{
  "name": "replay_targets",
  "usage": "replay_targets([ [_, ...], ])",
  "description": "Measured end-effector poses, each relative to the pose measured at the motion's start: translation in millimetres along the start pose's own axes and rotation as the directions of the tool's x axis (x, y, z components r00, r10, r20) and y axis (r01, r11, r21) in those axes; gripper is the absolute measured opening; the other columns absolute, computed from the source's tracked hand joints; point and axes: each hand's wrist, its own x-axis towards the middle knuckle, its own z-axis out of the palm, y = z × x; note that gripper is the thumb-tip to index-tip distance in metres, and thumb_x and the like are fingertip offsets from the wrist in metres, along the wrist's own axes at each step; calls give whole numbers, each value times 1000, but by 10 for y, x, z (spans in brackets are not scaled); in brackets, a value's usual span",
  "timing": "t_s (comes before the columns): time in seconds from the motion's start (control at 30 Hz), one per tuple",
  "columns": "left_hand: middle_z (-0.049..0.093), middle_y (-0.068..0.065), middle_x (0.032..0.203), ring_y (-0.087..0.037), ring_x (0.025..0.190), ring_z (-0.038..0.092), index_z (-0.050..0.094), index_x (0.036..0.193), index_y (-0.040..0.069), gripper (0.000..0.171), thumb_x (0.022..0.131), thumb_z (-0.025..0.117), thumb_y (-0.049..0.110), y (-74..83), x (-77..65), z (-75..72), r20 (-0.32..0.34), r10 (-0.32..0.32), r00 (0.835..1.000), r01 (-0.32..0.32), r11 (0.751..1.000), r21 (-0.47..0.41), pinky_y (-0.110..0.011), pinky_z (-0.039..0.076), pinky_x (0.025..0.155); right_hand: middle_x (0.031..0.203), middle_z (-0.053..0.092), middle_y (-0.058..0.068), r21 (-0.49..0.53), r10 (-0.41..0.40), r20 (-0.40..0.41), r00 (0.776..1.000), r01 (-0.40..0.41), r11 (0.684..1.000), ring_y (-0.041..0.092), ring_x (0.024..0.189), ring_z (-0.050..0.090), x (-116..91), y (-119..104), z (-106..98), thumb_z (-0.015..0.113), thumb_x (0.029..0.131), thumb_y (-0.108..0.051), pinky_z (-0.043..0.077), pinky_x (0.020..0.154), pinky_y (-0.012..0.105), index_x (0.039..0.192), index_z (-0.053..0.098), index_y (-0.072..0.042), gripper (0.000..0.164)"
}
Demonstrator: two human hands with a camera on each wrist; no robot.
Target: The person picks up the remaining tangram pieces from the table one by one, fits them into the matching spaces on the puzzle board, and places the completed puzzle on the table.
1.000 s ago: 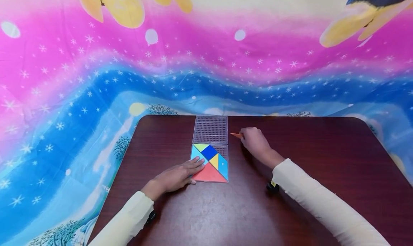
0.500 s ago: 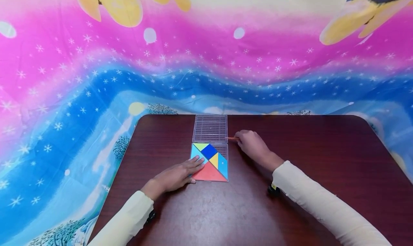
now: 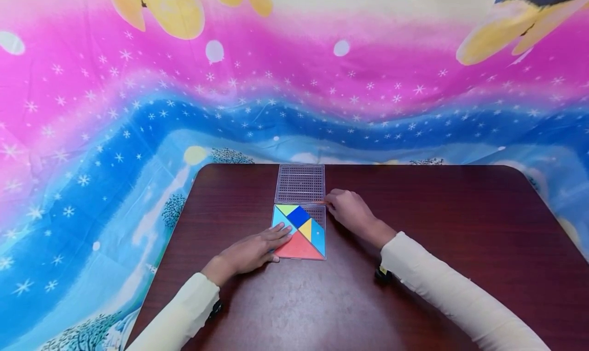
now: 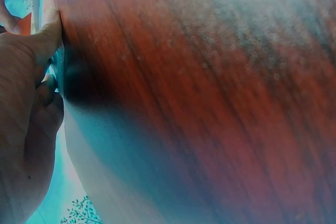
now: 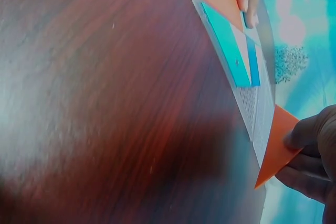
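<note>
In the head view a clear hinged case lies unfolded, its grid-patterned lid (image 3: 300,183) behind the tray (image 3: 317,214). The tray holds tangram pieces: a red triangle (image 3: 300,248), a light blue triangle (image 3: 278,219), a dark blue square (image 3: 298,217), a yellow triangle (image 3: 306,231), a blue piece (image 3: 317,234) and a yellow-green one (image 3: 286,209). My left hand (image 3: 255,249) rests on the left pieces, fingers extended. Between thumb and fingers, my right hand (image 3: 353,211) pinches an orange triangle (image 5: 278,144), tilted above the case near the tray's uncovered back right corner.
A dark brown wooden table (image 3: 437,207) with rounded far corners carries the case. Behind it hangs a patterned pink and blue cloth (image 3: 294,100). A small black device (image 3: 383,275) is on the right wrist.
My right hand has moved left and slightly nearer, bringing the orange triangle from beside the lid to the seam between lid and tray. The left hand has stayed on the pieces.
</note>
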Motion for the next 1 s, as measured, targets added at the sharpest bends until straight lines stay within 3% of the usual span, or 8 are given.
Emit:
replay_targets([
  [0.33, 19, 7, 173, -18, 161, 14, 30, 162, 24, 65, 105, 57, 36, -8, -4, -4, -2, 14, 1000, -14, 1000, -5, -43, 35, 123, 99, 75, 4, -42, -83, -10, 996, 83, 996, 16, 87, 73, 22, -187, 137, 76, 93, -10, 63, 76, 32, 106, 81, -11, 14],
  [0.57, 20, 6, 172, -18, 161, 15, 31, 162, 23, 65, 104, 58, 36, -10, 0, -12, -8, 21, 1000, -21, 1000, -2, -43, 35, 123, 95, 74, 4, -46, -75, 3, 997, 75, 996, 16, 85, 72, 78, -271, 155, 76, 94, -13, 63, 76, 32, 104, 81, -11, 12],
  [0.8, 19, 8, 172, -17, 161, 14, 30, 162, 25, 65, 104, 57, 38, -4, 4, -14, -1, 5, 1000, -5, 1000, -5, -42, 35, 124, 100, 74, 2, 24, -55, 50, 997, 54, 998, 15, 92, 72, 110, -299, 149, 78, 92, -13, 63, 84, 32, 109, 80, -13, 17],
  [1.0, 19, 8, 173, -17, 161, 14, 30, 162, 25, 66, 104, 57, 38, 0, -1, -17, 2, 0, 1000, 0, 1000, -8, -43, 35, 124, 101, 72, 1, 70, -136, 63, 989, 131, 989, 13, 92, 71, 134, -226, 172, 78, 92, -10, 63, 84, 30, 107, 79, -13, 15],
])
